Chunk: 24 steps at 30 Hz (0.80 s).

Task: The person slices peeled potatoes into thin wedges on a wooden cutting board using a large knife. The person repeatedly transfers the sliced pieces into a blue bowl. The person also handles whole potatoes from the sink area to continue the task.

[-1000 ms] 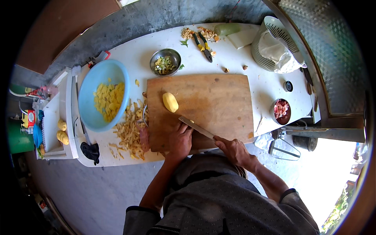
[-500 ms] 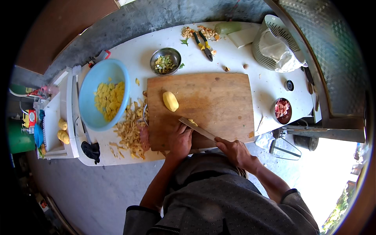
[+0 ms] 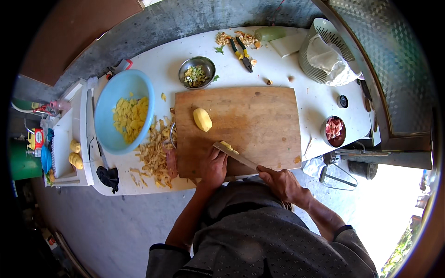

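Observation:
My right hand (image 3: pixel 279 183) grips the handle of a kitchen knife (image 3: pixel 238 157). Its blade points up and left over the near part of a wooden cutting board (image 3: pixel 259 116). Close against the blade, my left hand (image 3: pixel 214 169) has its fingers curled down on the board, pressing a potato that the hand and blade mostly hide. Pale yellow potato slices (image 3: pixel 226 145) lie along the blade's far side. A whole peeled potato (image 3: pixel 202 120) rests on the board's left part, beyond my left hand.
Left of the board are potato peelings (image 3: pixel 157 160) and a blue basin (image 3: pixel 103 109) of cut potato. Behind stand a metal bowl (image 3: pixel 208 65) of chopped greens and pliers (image 3: pixel 242 55). A bowl of sliced meat (image 3: pixel 334 128) and a white basket (image 3: pixel 311 59) are at right.
More potato slice shows on the far side of the blade than before. The knife has shifted slightly; my left hand stays beside it.

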Motion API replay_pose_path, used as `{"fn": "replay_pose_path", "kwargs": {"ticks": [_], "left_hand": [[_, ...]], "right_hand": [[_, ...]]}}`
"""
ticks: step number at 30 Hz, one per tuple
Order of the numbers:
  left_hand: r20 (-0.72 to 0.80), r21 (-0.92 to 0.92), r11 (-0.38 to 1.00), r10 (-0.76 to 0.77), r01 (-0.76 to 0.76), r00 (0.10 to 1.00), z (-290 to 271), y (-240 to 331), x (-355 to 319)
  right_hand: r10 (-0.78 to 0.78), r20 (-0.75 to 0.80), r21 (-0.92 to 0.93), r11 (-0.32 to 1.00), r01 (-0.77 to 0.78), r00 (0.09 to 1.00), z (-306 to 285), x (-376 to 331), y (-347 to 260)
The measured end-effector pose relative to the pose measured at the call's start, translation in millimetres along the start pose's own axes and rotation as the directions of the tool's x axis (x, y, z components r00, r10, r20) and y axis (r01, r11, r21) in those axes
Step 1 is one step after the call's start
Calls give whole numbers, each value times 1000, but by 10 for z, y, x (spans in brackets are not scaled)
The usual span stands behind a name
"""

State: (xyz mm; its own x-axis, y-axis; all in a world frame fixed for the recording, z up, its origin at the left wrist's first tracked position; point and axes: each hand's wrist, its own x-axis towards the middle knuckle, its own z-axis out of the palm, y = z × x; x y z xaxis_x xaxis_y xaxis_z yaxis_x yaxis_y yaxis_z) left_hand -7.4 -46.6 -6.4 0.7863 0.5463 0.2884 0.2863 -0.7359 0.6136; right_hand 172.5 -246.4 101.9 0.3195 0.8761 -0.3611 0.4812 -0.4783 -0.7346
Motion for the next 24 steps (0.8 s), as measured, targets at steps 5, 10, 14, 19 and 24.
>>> {"fn": "replay_pose_path", "kwargs": {"ticks": [5, 10, 14, 19, 24], "left_hand": [[-23, -38, 999, 6, -7, 1000, 0, -5, 32], [-50, -16, 1000, -5, 4, 999, -31, 30, 39], [-12, 46, 999, -24, 25, 1000, -53, 43, -6], [-42, 38, 999, 2, 0, 999, -5, -13, -71], [3, -9, 1000, 8, -8, 1000, 18, -54, -97]], "right_hand": [[-6, 20, -53, 999, 7, 1000, 57, 187, 45], [-32, -37, -38, 999, 31, 999, 142, 179, 83], [-47, -16, 5, 999, 47, 999, 77, 46, 33], [36, 60, -19, 999, -35, 998, -8, -66, -31], [-32, 28, 19, 999, 31, 999, 1, 72, -14]]}}
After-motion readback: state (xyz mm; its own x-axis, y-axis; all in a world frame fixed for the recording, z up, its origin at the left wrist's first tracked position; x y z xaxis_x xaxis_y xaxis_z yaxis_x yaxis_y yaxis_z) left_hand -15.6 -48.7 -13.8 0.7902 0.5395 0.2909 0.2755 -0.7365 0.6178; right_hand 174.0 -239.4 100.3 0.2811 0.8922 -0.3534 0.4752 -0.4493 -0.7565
